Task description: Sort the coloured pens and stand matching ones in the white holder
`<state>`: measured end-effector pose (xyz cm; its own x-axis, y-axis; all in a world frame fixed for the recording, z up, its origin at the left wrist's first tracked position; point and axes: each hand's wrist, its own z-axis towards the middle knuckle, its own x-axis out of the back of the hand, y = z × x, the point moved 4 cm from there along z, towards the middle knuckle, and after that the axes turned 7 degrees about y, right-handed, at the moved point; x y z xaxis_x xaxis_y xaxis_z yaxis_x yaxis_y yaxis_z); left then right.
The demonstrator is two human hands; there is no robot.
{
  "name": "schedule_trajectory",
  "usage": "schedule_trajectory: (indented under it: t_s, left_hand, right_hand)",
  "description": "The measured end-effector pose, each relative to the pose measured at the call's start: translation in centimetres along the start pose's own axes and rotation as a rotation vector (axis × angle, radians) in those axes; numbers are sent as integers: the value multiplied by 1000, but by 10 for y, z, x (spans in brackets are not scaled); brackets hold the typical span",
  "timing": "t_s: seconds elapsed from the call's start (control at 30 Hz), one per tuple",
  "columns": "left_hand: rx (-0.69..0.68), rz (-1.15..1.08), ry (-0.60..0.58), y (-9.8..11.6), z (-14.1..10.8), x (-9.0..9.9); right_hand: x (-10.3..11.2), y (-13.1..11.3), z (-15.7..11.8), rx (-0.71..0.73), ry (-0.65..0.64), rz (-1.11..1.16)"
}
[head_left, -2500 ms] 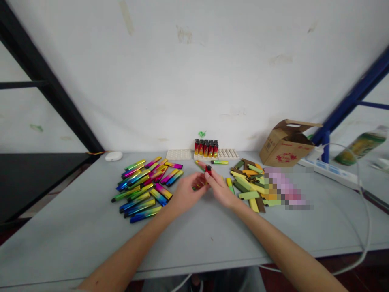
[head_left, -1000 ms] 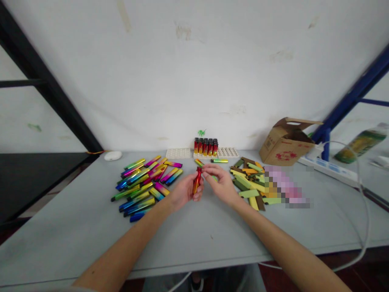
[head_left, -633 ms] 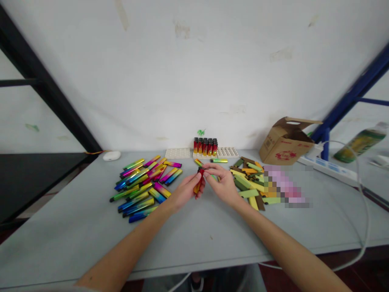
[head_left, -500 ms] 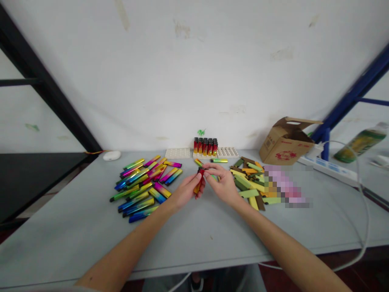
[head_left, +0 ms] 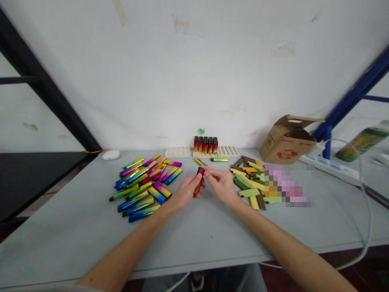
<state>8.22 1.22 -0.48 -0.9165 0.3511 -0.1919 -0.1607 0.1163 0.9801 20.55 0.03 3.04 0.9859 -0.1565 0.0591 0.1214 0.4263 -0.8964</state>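
My left hand (head_left: 189,188) is wrapped round a red and gold lighter (head_left: 199,181), held upright over the middle of the table. The fingers of my right hand (head_left: 221,183) are pinched together at the lighter's upper part; whether they hold anything small is hidden. Behind the hands, several red and gold lighters (head_left: 206,145) with black tops stand in a white tray (head_left: 194,154). A pile of shiny multicoloured lighters (head_left: 142,184) lies left of my hands. To their right is a pile of green, yellow, orange and brown pieces (head_left: 249,182).
Two more white trays (head_left: 178,152) (head_left: 228,151) flank the filled one. One green-yellow lighter (head_left: 219,159) lies before them. At the right are an open cardboard box (head_left: 285,142), a power strip (head_left: 332,169) and a bottle (head_left: 363,142). A white case (head_left: 111,155) sits back left.
My right fingers have shifted slightly and closed in at the top of the lighter. My left hand stays in place round it. The camera view has moved a little.
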Motion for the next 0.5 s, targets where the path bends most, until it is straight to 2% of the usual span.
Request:
schedule_trajectory:
  t_s: [0.13,0.27,0.37,0.43,0.5]
  left_hand:
    - [1,-2,6,2,0,1]
    - [-37,0,-16,19,-5,-2]
    - [-51,24,0,29,-8,-2]
    - [-51,32,44,32,-8,1]
    - [-65,16,95,32,-6,6]
  right_hand:
    - [-2,1,-1,-68,-8,35]
    - [-2,0,5,-113,-10,118]
    - [7,3,17,-281,-43,293]
    - [14,7,23,-456,-117,524]
    - [23,9,27,-544,-167,704]
